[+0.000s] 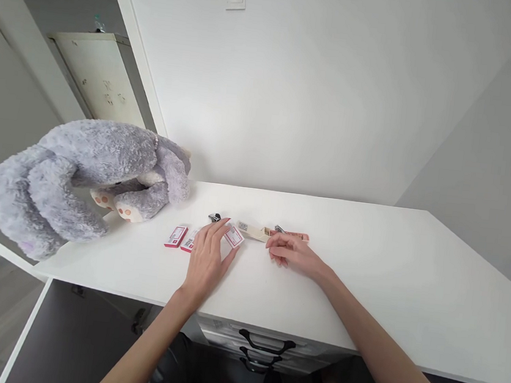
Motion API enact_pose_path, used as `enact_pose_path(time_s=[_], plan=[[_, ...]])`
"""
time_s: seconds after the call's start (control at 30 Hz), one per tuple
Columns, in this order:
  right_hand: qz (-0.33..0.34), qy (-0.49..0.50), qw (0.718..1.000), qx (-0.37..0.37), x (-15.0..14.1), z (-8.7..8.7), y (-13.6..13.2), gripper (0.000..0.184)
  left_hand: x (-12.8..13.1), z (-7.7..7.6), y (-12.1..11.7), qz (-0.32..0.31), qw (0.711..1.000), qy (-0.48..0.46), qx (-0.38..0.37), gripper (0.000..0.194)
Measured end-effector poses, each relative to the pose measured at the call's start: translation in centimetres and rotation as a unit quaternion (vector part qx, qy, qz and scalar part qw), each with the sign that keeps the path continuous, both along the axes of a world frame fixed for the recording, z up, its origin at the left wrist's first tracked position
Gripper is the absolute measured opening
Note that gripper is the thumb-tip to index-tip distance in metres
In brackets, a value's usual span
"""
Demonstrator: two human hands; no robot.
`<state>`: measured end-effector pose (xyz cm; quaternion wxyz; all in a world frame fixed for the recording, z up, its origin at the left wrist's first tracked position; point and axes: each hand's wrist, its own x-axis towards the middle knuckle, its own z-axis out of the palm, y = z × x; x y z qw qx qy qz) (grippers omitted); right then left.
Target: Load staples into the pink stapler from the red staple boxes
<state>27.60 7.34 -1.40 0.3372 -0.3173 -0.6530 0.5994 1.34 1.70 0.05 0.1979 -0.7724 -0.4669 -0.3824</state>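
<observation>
"While both forearms stretch across it, what's the biggest thing here?"

"That white tabletop, spreading well past the right hand. Then the fluffy plush toy, beyond the left hand and off to its left, slumped so its face is mostly hidden."

"And below the hands?"

"Dark-handled drawers, the lower ones lost in shadow."

"How are the hands themselves?"

"The left hand lies palm down, fingers long, thumb standing off. The right hand is loosely curled, palm out of sight; I can't tell whether it pinches anything."

"What's at its fingertips?"

"A pale box, just left of them, its right end seemingly open. An orange-pink strip shows behind the knuckles, partly covered."

"And the little red-and-white ones?"

"One small carton sits between left thumb and forefinger; gripped or not, I can't say. A second carton is half hidden by that hand, and a third carton lies farther left. Smallest are a metal bit just beyond the right hand and a black bit beyond the left fingertips, too tiny to identify."
</observation>
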Motion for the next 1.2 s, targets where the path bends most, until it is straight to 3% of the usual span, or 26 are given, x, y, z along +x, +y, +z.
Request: enact_pose_path(time_s=[0.17,0.43,0.53,0.67,0.83,1.2], plan=[[-0.012,-0.034,0.999,0.026,-0.1,0.8,-0.8,0.030,1.5,0.1,-0.4,-0.090,0.995,-0.010,-0.047,0.061],[0.086,-0.022,0.995,0.042,-0.9,0.9,-1.1,0.037,2.0,0.3,-0.7,-0.201,0.965,-0.022,-0.165,0.073],[0.101,-0.027,0.993,0.053,-0.8,0.9,-0.9,0.034,1.8,0.2,-0.6,-0.219,0.959,-0.044,-0.177,0.059],[0.125,-0.042,0.990,0.053,-0.7,1.1,-1.0,0.034,1.6,-0.4,-0.6,-0.227,0.953,-0.068,-0.191,0.047],[0.089,-0.047,0.994,0.040,-0.6,0.8,-1.1,0.042,1.4,-1.1,-0.4,-0.197,0.959,-0.118,-0.164,0.044],[0.053,-0.038,0.998,0.023,-0.3,0.8,-1.0,0.045,1.3,-0.3,-0.3,-0.182,0.964,-0.149,-0.124,0.023]])
